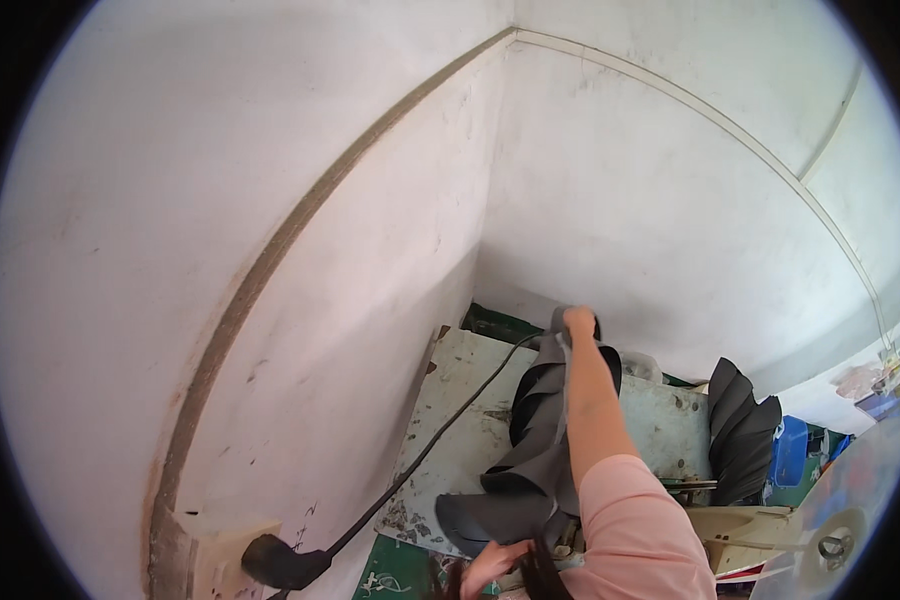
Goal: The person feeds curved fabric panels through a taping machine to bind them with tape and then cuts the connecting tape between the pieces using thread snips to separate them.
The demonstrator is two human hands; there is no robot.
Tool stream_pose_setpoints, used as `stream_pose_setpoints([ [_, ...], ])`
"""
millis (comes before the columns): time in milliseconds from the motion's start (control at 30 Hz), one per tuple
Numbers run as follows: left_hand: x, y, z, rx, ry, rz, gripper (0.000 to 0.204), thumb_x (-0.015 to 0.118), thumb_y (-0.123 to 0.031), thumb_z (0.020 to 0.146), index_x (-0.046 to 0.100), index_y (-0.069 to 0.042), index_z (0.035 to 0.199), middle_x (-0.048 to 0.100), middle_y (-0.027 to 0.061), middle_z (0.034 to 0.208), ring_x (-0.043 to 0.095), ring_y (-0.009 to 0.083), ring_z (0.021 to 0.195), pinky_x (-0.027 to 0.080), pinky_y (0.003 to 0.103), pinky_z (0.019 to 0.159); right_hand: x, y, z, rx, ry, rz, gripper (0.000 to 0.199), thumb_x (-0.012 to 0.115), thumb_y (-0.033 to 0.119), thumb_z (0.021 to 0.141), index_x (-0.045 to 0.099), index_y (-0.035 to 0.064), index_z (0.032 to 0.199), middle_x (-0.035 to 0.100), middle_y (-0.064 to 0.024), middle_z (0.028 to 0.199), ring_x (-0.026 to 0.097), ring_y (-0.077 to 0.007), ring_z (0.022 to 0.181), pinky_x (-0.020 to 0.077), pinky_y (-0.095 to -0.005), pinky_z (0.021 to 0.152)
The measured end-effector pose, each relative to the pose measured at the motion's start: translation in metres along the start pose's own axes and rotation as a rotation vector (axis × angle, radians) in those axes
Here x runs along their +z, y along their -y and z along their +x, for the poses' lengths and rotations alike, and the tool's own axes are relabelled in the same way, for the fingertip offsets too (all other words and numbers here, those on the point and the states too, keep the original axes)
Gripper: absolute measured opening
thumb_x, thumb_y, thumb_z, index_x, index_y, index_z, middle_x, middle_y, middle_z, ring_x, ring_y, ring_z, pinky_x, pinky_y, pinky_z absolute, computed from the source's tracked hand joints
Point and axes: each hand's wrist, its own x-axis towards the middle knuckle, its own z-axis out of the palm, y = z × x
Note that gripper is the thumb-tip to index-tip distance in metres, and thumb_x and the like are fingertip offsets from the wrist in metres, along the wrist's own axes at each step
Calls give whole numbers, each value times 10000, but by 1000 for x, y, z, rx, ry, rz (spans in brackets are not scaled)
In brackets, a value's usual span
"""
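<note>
A tall stack of dark grey curled sheets (530, 425) leans across a worn pale board, its curved edges overlapping one another. My right arm, in a pink sleeve, reaches forward along the stack. At its far end, my right hand (578, 320) is closed on the rim of the topmost rolled sheet. Close to me, my left hand (497, 565) is at the stack's lower end, its fingers bent against the edge of the nearest curled sheet. Dark strands partly cover that hand, and its fingertips are hard to see.
A black cable (425, 450) runs over the pale board (460, 365) to a black plug (285, 562) at a wall box. Another dark grey curled stack (743, 430) stands right, beside a blue container (790, 450). A see-through round piece (835, 540) is nearer. White walls meet behind.
</note>
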Motion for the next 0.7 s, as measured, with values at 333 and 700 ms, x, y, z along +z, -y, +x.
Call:
stream_pose_setpoints([
  [333, 76, -75, -28, -21, 45, 64, 349, 668, -208, 685, 548, 19, 922, 552, 15, 829, 485, 99, 749, 381, 213, 692, -287, 81, -81, 50, -639, 457, 194, 511, 178, 700, 599, 31, 792, 590, -163, 858, 572, -321, 810, 473, -398, 662],
  [700, 91, -64, -245, 617, 227, 53, 315, 646, -58, 680, 517, -5, 962, 522, 3, 902, 478, 105, 808, 397, 238, 690, -513, 147, -359, -303, -844, 823, 261, 537, 155, 678, 558, 12, 894, 574, -170, 891, 564, -294, 844, 458, -361, 715],
])
